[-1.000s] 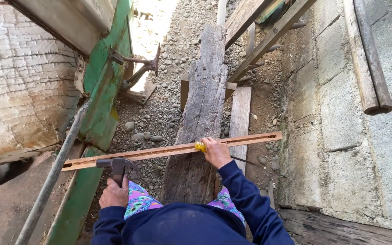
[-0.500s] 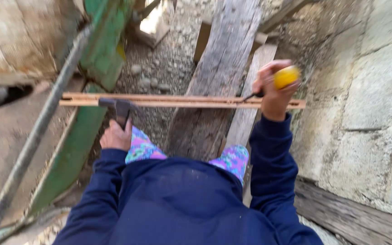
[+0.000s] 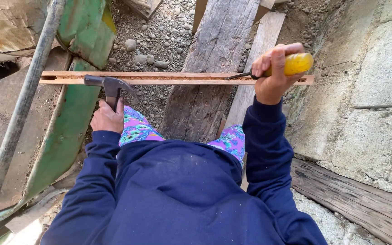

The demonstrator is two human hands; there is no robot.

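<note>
Head view: our left hand (image 3: 107,119) is wrapped tight around the handle of a claw hammer (image 3: 110,85), whose head lies just beyond the knuckles on a thin wooden strip (image 3: 169,78). Our right hand (image 3: 274,72) is clenched around a yellow-handled chisel (image 3: 283,67), its blade reaching leftward onto the strip.

Chisel handle (image 3: 297,63) yellow; hammer head (image 3: 107,83) dark grey; wood strip (image 3: 159,78) reddish-tan; sweatshirt (image 3: 178,195) navy; trousers (image 3: 137,129) pink-purple floral; metal beam (image 3: 66,131) green; plank (image 3: 214,68) weathered grey.
</note>
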